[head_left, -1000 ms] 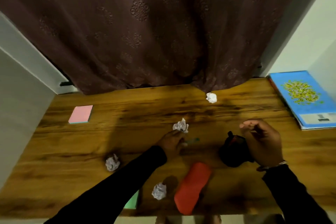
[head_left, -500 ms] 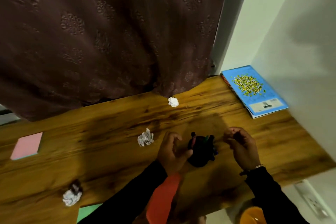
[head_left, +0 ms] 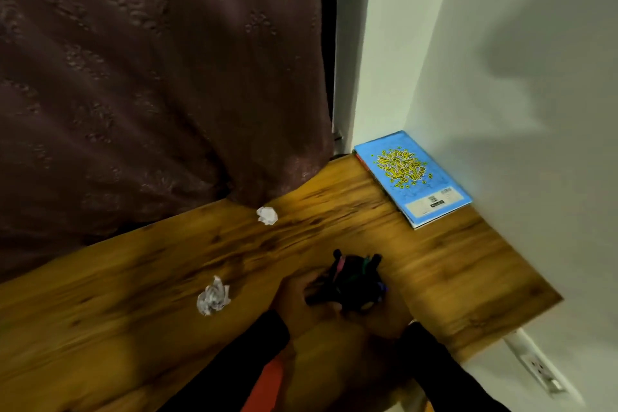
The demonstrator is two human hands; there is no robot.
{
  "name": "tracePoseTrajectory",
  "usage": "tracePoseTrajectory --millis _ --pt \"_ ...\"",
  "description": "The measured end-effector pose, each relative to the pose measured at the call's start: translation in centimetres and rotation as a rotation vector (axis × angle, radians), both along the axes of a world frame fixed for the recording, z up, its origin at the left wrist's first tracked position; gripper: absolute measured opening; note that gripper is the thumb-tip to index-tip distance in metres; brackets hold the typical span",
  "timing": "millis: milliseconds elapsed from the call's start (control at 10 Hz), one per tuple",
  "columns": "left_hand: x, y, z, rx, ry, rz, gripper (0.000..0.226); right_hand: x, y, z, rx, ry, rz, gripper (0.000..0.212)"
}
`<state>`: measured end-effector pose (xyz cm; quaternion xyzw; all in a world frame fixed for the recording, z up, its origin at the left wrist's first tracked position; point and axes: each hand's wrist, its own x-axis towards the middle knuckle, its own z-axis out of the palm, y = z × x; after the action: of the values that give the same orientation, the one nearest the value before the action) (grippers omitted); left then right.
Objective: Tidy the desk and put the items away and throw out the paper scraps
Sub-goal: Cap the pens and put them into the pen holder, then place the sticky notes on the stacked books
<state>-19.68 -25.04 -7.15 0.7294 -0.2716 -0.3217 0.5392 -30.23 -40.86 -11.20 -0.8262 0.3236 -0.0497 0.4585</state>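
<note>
Gripping the black pen holder (head_left: 357, 281) from both sides, the left hand (head_left: 301, 301) and right hand (head_left: 384, 314) are now closed around it near the counter (head_left: 451, 264) front edge; half a second ago both were apart from it, fingers loose. The pens appear gathered, so the holder is judged ready to be put away. Two paper scraps, one (head_left: 267, 215) by the curtain (head_left: 150, 77) and one (head_left: 213, 296) just left of the hands, remain unthrown. The blue book (head_left: 411, 177) lies at the wall.

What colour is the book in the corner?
The book is bright blue with yellow lettering, clearest in the head view.
</note>
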Motion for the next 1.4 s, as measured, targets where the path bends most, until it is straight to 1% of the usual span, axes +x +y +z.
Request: tracePoseTrajectory --millis 100,200,300,400,500,600,700,800,900,1000,1100,1200,1300,1400 --pt "-0.8 -5.1 0.4 0.004 -0.017 -0.029 0.053 -3.7 -5.6 5.8 0.061 -0.077 0.047 0.081" --pt "-1.5 -11.3 0.5 0.005 0.027 -0.085 0.051 -3.5 -10.0 7.5 -0.006 -0.102 -0.069 0.073" --pt "-1.4 -18.8 0.7 0.021 -0.011 -0.173 0.046 -3.8 -15.4 6.7 -0.161 -0.185 -0.057 0.049" --pt "-1.2 -26.2 0.2 0.051 -0.086 -0.230 0.038 -4.2 -21.0 5.1 -0.078 -0.102 -0.264 0.080" --pt "-2.0 -31.3 -0.9 0.125 -0.215 -0.219 0.038 -3.7 -25.1 4.2 -0.076 -0.026 -0.303 0.071" --pt "-3.2 -34.1 -2.0 0.148 -0.246 -0.171 0.036 -4.2 -27.6 3.8 -0.191 0.116 -0.358 0.062" --pt "-4.4 -35.0 -2.7 0.146 -0.239 -0.180 0.039 -5.1 -28.3 3.5 -0.215 0.195 -0.517 0.050" --pt "-5.2 -34.9 -3.2 0.148 -0.224 -0.270 0.055 -5.4 -27.6 3.8 -0.289 0.196 -0.618 0.030" --pt "-4.9 -33.3 -3.0 0.120 -0.264 -0.303 0.063 -6.2 -26.6 2.6 -0.344 0.111 -0.694 0.041" --pt "-2.7 -30.2 -3.0 0.104 -0.247 -0.195 0.072 -6.2 -23.7 0.3 -0.396 0.136 -0.696 0.059" --pt "0.5 -26.0 -2.3 0.137 -0.269 -0.106 0.071 -4.1 -19.8 -0.6 -0.372 0.051 -0.621 0.055" --pt "4.2 -20.8 -0.5 0.152 -0.288 -0.012 0.063 0.1 -16.0 0.1 -0.394 -0.083 -0.445 0.053" --pt "7.2 -14.0 2.1 0.183 -0.267 0.138 0.061 5.3 -11.7 2.5 -0.410 -0.219 -0.327 0.047" --pt "9.5 -5.5 4.2 0.240 -0.354 0.234 0.056 9.6 -6.6 3.9 -0.366 -0.277 -0.133 0.041"
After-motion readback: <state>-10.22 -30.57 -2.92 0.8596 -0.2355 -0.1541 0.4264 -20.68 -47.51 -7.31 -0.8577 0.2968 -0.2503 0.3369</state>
